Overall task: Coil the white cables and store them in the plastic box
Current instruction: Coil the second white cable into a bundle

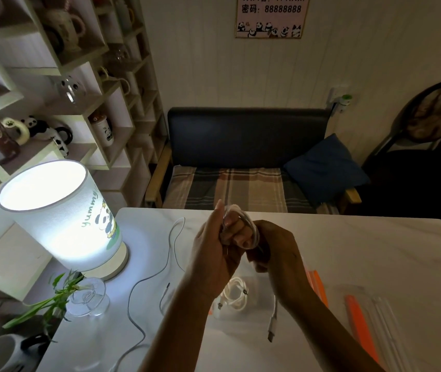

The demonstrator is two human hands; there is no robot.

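Note:
Both hands are raised above the middle of the white table (361, 253), holding one white cable (251, 226) wound into small loops. My left hand (214, 248) grips the loops from the left, thumb up. My right hand (275, 245) pinches the coil from the right. The cable's free end with its plug (271, 331) hangs down below my right wrist. Under my hands a second white cable (237, 294) lies coiled inside the clear plastic box (216, 315), partly hidden by my left forearm. A third thin white cable (172, 248) trails loose across the table on the left.
A lit lamp (61, 216) stands at the table's left, with a glass vase of green shoots (87, 296) and a mug (2, 353) in front of it. A clear lid with orange clips (359, 318) lies at the right. Shelves, sofa and chair stand beyond.

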